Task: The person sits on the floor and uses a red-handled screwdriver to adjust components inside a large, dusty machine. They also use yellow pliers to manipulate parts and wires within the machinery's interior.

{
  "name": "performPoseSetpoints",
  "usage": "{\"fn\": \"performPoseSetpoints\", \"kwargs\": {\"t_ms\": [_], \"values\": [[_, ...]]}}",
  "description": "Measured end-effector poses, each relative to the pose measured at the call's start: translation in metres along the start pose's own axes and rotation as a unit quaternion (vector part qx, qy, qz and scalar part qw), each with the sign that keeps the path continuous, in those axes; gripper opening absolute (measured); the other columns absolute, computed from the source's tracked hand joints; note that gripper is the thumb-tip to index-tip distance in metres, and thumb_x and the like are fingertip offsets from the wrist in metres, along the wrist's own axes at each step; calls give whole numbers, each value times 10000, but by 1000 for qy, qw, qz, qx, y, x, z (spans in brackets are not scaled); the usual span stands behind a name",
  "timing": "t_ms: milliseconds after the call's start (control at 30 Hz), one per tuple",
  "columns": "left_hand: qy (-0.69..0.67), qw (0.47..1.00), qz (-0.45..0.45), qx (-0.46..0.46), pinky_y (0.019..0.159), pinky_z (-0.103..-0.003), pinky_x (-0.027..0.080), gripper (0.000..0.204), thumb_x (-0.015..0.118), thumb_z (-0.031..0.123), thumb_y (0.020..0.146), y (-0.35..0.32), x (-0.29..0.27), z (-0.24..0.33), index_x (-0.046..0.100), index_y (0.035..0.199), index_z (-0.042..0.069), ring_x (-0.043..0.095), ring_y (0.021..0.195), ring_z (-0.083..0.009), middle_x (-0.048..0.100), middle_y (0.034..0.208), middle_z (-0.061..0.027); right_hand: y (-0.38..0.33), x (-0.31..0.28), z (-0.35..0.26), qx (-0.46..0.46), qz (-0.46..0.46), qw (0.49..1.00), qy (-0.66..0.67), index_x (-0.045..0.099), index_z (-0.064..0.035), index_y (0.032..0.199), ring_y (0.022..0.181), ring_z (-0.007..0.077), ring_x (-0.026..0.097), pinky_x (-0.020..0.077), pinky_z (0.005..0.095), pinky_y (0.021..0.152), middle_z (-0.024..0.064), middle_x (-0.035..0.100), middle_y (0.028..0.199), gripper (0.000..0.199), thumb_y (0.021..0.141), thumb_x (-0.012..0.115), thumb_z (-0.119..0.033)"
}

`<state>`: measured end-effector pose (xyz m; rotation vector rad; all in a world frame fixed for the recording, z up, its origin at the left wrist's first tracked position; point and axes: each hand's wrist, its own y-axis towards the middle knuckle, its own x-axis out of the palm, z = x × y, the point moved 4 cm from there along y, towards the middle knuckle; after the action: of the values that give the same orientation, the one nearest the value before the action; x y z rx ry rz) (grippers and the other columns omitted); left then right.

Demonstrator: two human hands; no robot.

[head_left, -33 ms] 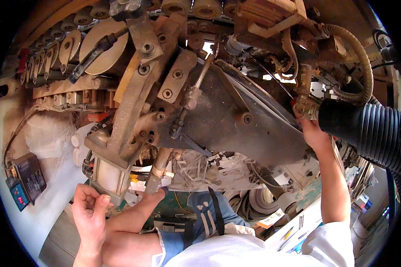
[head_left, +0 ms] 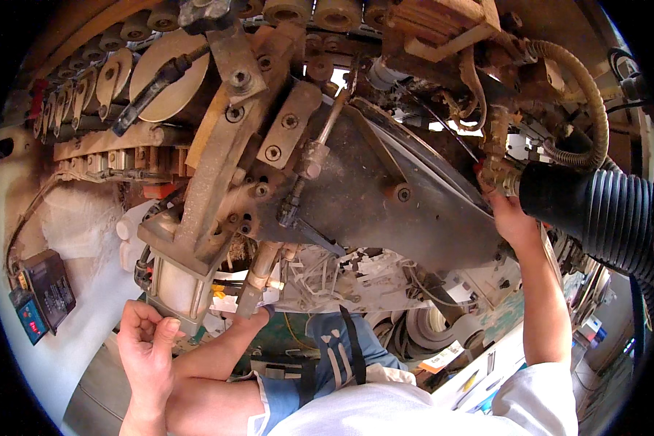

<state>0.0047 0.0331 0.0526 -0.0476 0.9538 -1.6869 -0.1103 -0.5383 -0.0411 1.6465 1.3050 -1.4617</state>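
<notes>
My left hand (head_left: 149, 345) is closed, its fingers curled and its thumb bent in, right beside the lower end of a dusty air cylinder (head_left: 178, 291). Whether anything sits in those fingers is not visible. On the right, my right hand (head_left: 516, 218) reaches up to a dusty metal fitting (head_left: 498, 174) beside the dark metal plate (head_left: 414, 225). The fitting and the plate's edge hide most of its fingers. A small red spot shows near the fingertips. Between my hands a threaded rod with a black clamping lever (head_left: 316, 236) crosses the plate.
A black ribbed hose (head_left: 610, 211) runs close by my right wrist. Rollers and a pale disc (head_left: 174, 76) line the upper left. A small digital display box (head_left: 30, 316) hangs at the far left. Strip scraps (head_left: 334, 280) and coiled bands (head_left: 429, 323) lie below the plate.
</notes>
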Motion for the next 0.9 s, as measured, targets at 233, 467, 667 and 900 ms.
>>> {"fn": "performPoseSetpoints", "kwargs": {"t_ms": [233,467,667,900], "values": [[11,1000,1,7,686,-242,525,249,710,103,990,-1,-2,-4,469,958,48,615,744,-95,576,841,-22,3,-6,-29,-36,57,998,19,682,-50,1207,1054,413,642,504,480,963,196,688,1127,417,842,750,-241],[-4,1000,0,-6,681,-243,525,241,707,87,987,0,0,-3,471,956,50,616,742,-98,582,842,-23,-8,2,-2,13,12,997,-72,716,-54,1157,1058,408,653,511,469,961,186,703,1135,368,845,754,-244],[15,1000,1,-4,682,-241,520,232,702,55,978,0,-2,-4,471,954,52,607,743,-94,566,840,-17,-9,10,10,55,21,998,9,702,-59,1216,1092,401,660,505,462,988,183,707,1172,399,868,748,-248],[1,1000,2,-7,692,-236,509,240,711,70,977,0,-3,-6,473,952,55,597,742,-92,558,842,-14,0,1,-15,36,0,998,55,669,-79,1265,1138,393,641,489,450,1013,195,685,1207,436,842,736,-159]]}}
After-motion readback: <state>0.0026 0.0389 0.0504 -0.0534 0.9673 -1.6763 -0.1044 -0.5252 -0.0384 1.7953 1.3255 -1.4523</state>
